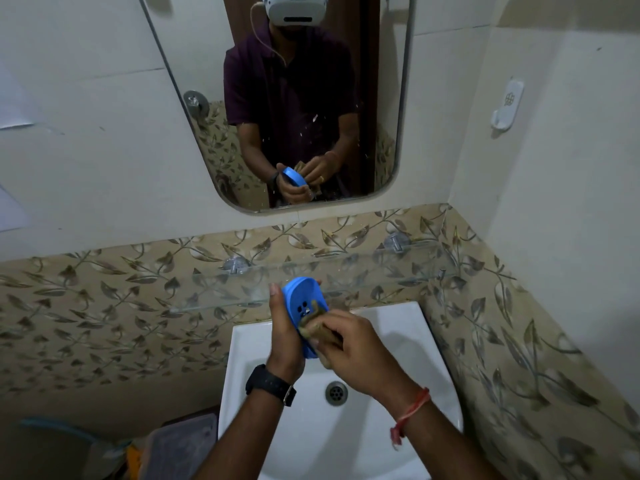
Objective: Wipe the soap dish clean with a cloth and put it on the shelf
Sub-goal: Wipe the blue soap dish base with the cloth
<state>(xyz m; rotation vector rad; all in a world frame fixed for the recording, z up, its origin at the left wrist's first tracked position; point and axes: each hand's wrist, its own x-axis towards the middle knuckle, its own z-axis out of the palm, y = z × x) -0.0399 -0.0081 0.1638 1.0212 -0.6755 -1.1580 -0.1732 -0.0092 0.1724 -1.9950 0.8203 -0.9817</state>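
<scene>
Hands at work over white sink (408, 341): left hand (285, 336) grips blue soap dish (300, 301) upright, just below glass shelf (363, 275); right hand (360, 348) presses brown cloth (313, 327) w/ fingers against dish's inner face.

left hand (285, 332) gripping, right hand (360, 351) curled, forearms converging

Dim, even indoor light, soft shadows, wide-angle bending at edges, lower left corner blurry

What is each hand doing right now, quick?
Left hand: fingers closed around the blue soap dish, held over the sink.
Right hand: fingers closed on the brown cloth, pressing it into the dish.
</scene>
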